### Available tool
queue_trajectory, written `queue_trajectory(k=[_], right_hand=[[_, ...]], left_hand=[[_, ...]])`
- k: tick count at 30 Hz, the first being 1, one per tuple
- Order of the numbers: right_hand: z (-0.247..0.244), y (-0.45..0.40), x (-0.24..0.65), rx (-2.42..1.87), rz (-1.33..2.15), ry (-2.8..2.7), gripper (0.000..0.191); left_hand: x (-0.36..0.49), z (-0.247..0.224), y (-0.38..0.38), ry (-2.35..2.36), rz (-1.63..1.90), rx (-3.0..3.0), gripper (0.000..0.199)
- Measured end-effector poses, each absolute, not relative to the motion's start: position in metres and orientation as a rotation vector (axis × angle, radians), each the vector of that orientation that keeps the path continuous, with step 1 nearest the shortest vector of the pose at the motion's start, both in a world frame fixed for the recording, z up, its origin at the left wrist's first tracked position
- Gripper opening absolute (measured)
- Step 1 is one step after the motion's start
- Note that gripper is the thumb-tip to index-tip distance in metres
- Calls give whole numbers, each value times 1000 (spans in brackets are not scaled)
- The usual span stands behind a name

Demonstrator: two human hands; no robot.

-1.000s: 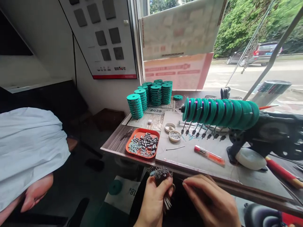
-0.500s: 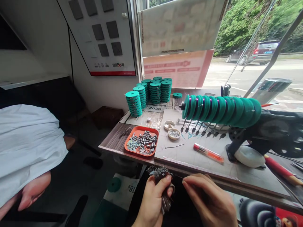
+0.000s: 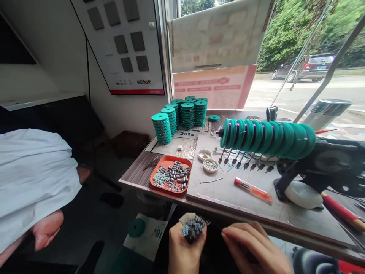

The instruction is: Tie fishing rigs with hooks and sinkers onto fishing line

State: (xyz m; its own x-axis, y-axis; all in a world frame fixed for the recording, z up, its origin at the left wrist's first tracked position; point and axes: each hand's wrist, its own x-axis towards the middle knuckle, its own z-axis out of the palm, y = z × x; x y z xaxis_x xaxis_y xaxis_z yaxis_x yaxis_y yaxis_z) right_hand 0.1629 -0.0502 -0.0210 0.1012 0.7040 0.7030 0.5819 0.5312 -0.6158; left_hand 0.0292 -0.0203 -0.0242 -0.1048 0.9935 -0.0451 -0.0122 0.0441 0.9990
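Note:
My left hand (image 3: 186, 247) is wrapped round a bundle of thin metal pieces (image 3: 194, 228), its packed ends pointing up toward the camera. To its right, just below the table edge, my right hand (image 3: 253, 245) is pinched at the fingertips; what it holds, if anything, is too small to tell. Above my hands an orange tray (image 3: 153, 185) holds dark metal cylinders and small pale pieces. A round dish of small silvery bits (image 3: 210, 165) stands on the board (image 3: 228, 194), with another small dish (image 3: 204, 154) behind it.
Green discs (image 3: 265, 139) sit in a row on a black machine (image 3: 333, 160) at right. Stacked green spools (image 3: 161, 129) stand at the back. A red-capped orange tube (image 3: 253, 190) lies on the board. Another person's hand (image 3: 48, 230) and white clothing (image 3: 37, 163) are at left.
My left hand has turned, so the bundle's ends now face the camera. My right hand is slightly lower and further right. The view has shifted slightly.

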Motion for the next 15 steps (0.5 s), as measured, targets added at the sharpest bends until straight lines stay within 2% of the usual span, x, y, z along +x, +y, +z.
queue_trajectory(k=[4,10,15], right_hand=[[-23,-47,160,-1093,5,-1605,10],[-20,-44,160,-1070,-152,-1686,11],[-19,-43,161,-1054,-185,-1730,8]], left_hand=[[27,-21,-22,1410,1268,1442,12],[24,-22,-22,1526,1213,1664,14],[25,-29,-23,1475,1386,1773,14]])
